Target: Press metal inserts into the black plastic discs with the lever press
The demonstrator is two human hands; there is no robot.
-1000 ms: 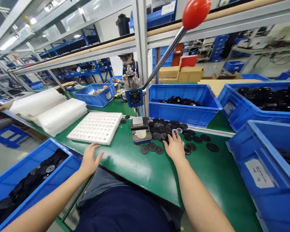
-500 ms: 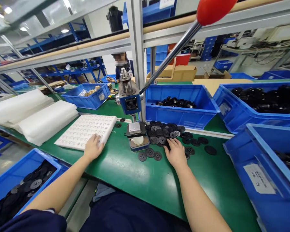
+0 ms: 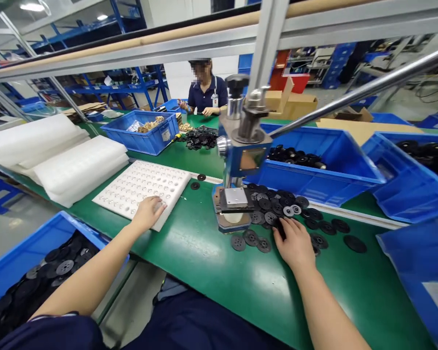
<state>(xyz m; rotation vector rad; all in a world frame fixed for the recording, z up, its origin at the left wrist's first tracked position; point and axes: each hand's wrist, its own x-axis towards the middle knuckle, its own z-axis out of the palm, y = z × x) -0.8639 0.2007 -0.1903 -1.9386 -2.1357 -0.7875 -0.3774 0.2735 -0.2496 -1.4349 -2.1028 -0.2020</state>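
Observation:
My left hand [image 3: 149,213] rests on the near edge of a white foam tray [image 3: 143,190] full of small round pockets, its fingers curled over the tray. My right hand [image 3: 295,243] lies on a heap of black plastic discs [image 3: 277,206] on the green bench, fingers bent down onto one disc. Between the two hands stands a small blue hand press [image 3: 241,170] with a long steel lever [image 3: 368,87]. Three loose discs [image 3: 251,239] lie just in front of the press base.
Blue bins of black parts stand behind the press [image 3: 314,167], at the right [image 3: 412,180] and at the lower left [image 3: 32,262]. Stacked white foam sheets [image 3: 62,155] lie at the left. A person in a dark shirt [image 3: 206,90] works across the bench, beside another blue bin [image 3: 146,131].
My left hand moved forward from the bench edge onto the foam tray. My right hand stayed on the discs. The view swung nearer and lower, so the lever's red knob left the picture.

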